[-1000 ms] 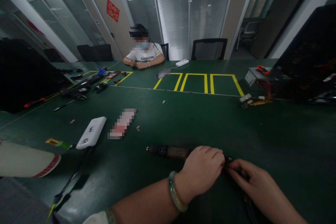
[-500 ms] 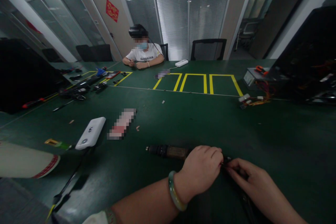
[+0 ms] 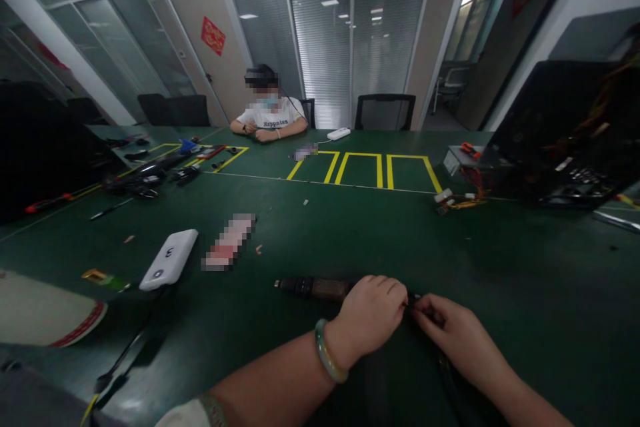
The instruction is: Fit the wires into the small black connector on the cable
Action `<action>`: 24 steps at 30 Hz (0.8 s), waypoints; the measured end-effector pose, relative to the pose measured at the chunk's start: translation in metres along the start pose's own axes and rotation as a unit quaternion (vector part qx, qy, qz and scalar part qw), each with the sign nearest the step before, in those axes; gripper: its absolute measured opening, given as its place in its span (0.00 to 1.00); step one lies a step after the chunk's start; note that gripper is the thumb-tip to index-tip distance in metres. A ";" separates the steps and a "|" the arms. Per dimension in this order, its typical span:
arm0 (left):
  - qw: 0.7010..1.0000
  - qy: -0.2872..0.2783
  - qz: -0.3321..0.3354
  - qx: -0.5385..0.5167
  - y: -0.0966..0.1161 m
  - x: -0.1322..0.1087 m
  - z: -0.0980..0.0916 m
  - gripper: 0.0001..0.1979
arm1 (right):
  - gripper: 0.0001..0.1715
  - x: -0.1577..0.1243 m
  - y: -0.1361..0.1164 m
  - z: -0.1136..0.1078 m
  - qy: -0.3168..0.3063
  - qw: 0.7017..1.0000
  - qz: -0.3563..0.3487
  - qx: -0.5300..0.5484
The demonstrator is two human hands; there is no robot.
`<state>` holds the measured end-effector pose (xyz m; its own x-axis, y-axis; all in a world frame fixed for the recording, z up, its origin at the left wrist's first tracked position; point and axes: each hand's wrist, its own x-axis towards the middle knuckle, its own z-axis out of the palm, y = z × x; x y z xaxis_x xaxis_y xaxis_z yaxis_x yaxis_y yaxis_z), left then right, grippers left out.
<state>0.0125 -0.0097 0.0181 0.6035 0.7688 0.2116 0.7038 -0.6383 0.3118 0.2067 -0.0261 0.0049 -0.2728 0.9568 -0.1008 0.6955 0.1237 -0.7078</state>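
A black-and-brown cylindrical tool (image 3: 313, 288) is lying on the green mat (image 3: 525, 260), its long axis running sideways, tip pointing left. The left hand (image 3: 367, 313) is nearer, curling over the tool's right end, its hold hidden. The right hand (image 3: 453, 327) is nearly closed, pinching a small dark piece (image 3: 411, 299). Since a moment ago, the view is tilting upward
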 end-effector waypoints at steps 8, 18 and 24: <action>1.000 0.005 -0.009 0.010 0.005 -0.001 -0.001 0.03 | 0.08 -0.002 -0.003 -0.001 0.033 0.999 -0.019 0.003; 1.000 0.013 -0.002 0.000 0.008 -0.004 0.003 0.06 | 0.05 -0.004 0.002 0.003 0.078 0.997 -0.024 -0.005; 0.999 0.029 -0.011 -0.014 0.009 -0.009 0.004 0.10 | 0.05 -0.007 0.002 0.004 0.084 0.996 -0.015 -0.007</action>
<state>0.0148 -0.0220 0.0157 0.5642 0.7843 0.2580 0.7055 -0.6203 0.3428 0.2074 -0.0338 0.0015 -0.1802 0.9828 0.0395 0.6979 0.1560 -0.6990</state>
